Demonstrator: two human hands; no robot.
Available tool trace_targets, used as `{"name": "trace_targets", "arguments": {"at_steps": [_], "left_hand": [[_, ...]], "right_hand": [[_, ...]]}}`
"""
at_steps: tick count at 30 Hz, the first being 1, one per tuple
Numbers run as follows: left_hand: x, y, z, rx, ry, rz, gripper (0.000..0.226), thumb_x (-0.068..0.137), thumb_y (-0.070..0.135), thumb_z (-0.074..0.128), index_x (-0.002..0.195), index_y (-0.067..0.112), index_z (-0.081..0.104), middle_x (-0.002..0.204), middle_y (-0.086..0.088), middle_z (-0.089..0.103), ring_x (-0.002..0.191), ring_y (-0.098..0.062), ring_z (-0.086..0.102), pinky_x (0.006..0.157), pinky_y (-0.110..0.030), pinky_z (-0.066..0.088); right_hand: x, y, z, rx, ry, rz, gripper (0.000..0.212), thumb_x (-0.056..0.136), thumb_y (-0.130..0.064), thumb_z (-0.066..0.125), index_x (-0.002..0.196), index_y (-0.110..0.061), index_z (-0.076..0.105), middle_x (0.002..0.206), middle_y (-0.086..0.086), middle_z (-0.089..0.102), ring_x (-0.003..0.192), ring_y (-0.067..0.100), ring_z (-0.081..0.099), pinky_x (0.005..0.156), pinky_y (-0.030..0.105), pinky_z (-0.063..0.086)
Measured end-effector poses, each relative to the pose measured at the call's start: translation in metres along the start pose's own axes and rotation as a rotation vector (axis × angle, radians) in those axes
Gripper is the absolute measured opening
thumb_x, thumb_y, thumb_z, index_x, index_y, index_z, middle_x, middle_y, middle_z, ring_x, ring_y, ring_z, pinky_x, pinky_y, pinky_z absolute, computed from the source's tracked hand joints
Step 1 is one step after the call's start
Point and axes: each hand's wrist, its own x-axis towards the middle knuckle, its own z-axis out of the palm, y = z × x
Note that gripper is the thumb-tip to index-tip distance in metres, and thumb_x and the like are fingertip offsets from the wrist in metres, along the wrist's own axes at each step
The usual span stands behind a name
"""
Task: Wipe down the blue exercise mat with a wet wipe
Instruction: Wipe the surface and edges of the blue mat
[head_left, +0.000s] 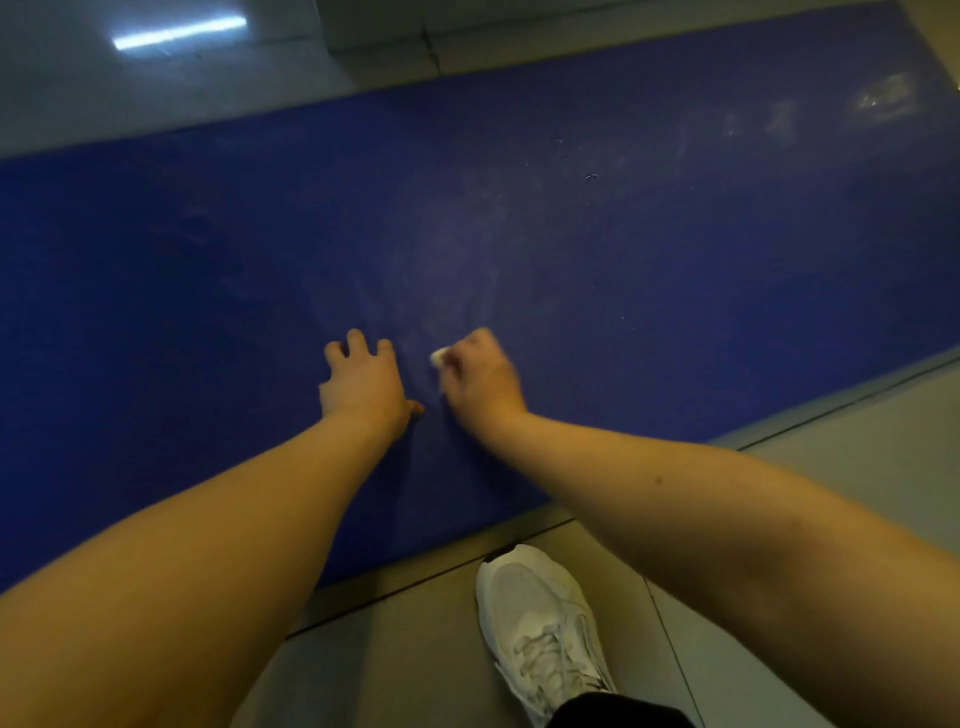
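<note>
I have the blue mat (675, 249) lying flat across the middle of the frame, with broad bare surface at the left, the right and toward the top for a sweep. At the centre the left hand (363, 384) rests on the mat. The right hand (480, 382) is just beside it, gripping the wet wipe (439, 357), so I read only a narrow strip of mat between them. Both forearms cross the lower frame and cover parts of the near edge. At bottom centre a white shoe (540, 618) stands on the tiled floor (415, 649), near that edge. At top centre a pale grey ledge (374, 36) borders the far edge.
</note>
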Motion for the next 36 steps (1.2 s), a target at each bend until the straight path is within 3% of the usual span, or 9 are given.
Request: {"name": "trace_targets", "arguments": {"at_steps": [5, 12, 16, 20, 25, 29, 32, 34, 36], "left_hand": [[0.003, 0.000, -0.006, 0.031, -0.018, -0.005, 0.105, 0.079, 0.059, 0.076, 0.157, 0.021, 0.018, 0.161, -0.009, 0.006, 0.147, -0.039, 0.010, 0.088, -0.046, 0.054], [0.004, -0.005, -0.014, 0.033, -0.014, 0.004, 0.077, 0.089, 0.050, 0.070, 0.149, 0.021, 0.031, 0.157, -0.009, 0.015, 0.144, -0.037, 0.018, 0.082, -0.042, 0.054], [0.014, -0.008, -0.022, 0.010, 0.063, 0.004, 0.053, 0.094, 0.043, 0.066, 0.134, 0.015, 0.046, 0.154, -0.008, 0.023, 0.139, -0.032, 0.025, 0.084, -0.039, 0.053], [0.031, -0.007, -0.034, -0.021, 0.089, -0.039, 0.060, 0.092, 0.046, 0.068, 0.137, 0.015, 0.043, 0.152, -0.008, 0.025, 0.139, -0.032, 0.025, 0.087, -0.040, 0.054], [0.051, -0.008, -0.046, -0.093, 0.102, -0.091, 0.070, 0.089, 0.047, 0.071, 0.142, 0.014, 0.039, 0.153, -0.010, 0.025, 0.142, -0.033, 0.022, 0.094, -0.043, 0.051], [0.064, -0.011, -0.049, -0.126, 0.115, -0.068, 0.076, 0.086, 0.050, 0.074, 0.142, 0.015, 0.037, 0.156, -0.010, 0.021, 0.146, -0.035, 0.016, 0.103, -0.050, 0.048], [0.071, -0.012, -0.051, -0.128, 0.112, -0.054, 0.082, 0.084, 0.053, 0.075, 0.145, 0.017, 0.034, 0.159, -0.010, 0.017, 0.148, -0.035, 0.011, 0.106, -0.055, 0.044], [0.075, -0.011, -0.052, -0.124, 0.107, -0.054, 0.085, 0.083, 0.054, 0.075, 0.147, 0.018, 0.033, 0.160, -0.009, 0.014, 0.148, -0.035, 0.009, 0.108, -0.057, 0.041], [0.080, -0.009, -0.054, -0.126, 0.105, -0.058, 0.085, 0.082, 0.055, 0.075, 0.147, 0.018, 0.033, 0.160, -0.009, 0.014, 0.149, -0.034, 0.008, 0.109, -0.058, 0.040]], "right_hand": [[0.010, 0.009, -0.003, -0.043, -0.116, -0.295, 0.018, 0.090, -0.010, 0.070, 0.077, 0.001, 0.066, 0.084, 0.019, 0.055, 0.068, 0.032, 0.054, 0.063, 0.028, 0.035], [0.085, 0.084, -0.079, -0.123, 0.267, 0.179, 0.020, 0.100, -0.013, 0.058, 0.087, -0.001, 0.066, 0.110, 0.018, 0.054, 0.090, 0.034, 0.058, 0.080, 0.036, 0.048], [0.087, 0.065, -0.068, -0.093, 0.348, 0.326, 0.019, 0.101, -0.016, 0.054, 0.098, 0.000, 0.064, 0.113, 0.016, 0.057, 0.084, 0.018, 0.052, 0.076, 0.019, 0.044], [0.058, 0.015, -0.012, 0.018, 0.200, 0.024, 0.026, 0.100, -0.025, 0.060, 0.079, -0.009, 0.064, 0.092, 0.009, 0.050, 0.076, 0.014, 0.046, 0.075, 0.032, 0.045], [0.042, 0.006, 0.009, -0.055, -0.023, -0.395, 0.016, 0.101, -0.024, 0.060, 0.095, -0.010, 0.060, 0.095, 0.004, 0.051, 0.084, 0.019, 0.049, 0.071, 0.030, 0.047], [0.090, 0.034, -0.044, -0.206, 0.151, -0.168, 0.033, 0.092, -0.038, 0.069, 0.081, -0.011, 0.056, 0.082, 0.001, 0.051, 0.064, 0.002, 0.047, 0.060, 0.018, 0.039], [0.121, 0.055, -0.079, -0.185, 0.252, 0.140, 0.030, 0.095, -0.032, 0.065, 0.084, -0.008, 0.049, 0.079, 0.001, 0.045, 0.064, 0.010, 0.042, 0.058, 0.026, 0.038], [0.129, 0.056, -0.083, -0.244, 0.310, 0.167, 0.027, 0.095, -0.029, 0.063, 0.083, -0.012, 0.046, 0.081, 0.004, 0.046, 0.067, 0.015, 0.041, 0.061, 0.033, 0.036], [0.131, 0.040, -0.069, -0.212, 0.322, 0.215, 0.026, 0.097, -0.028, 0.061, 0.083, -0.013, 0.046, 0.085, 0.006, 0.049, 0.065, 0.013, 0.042, 0.056, 0.025, 0.038]]}}
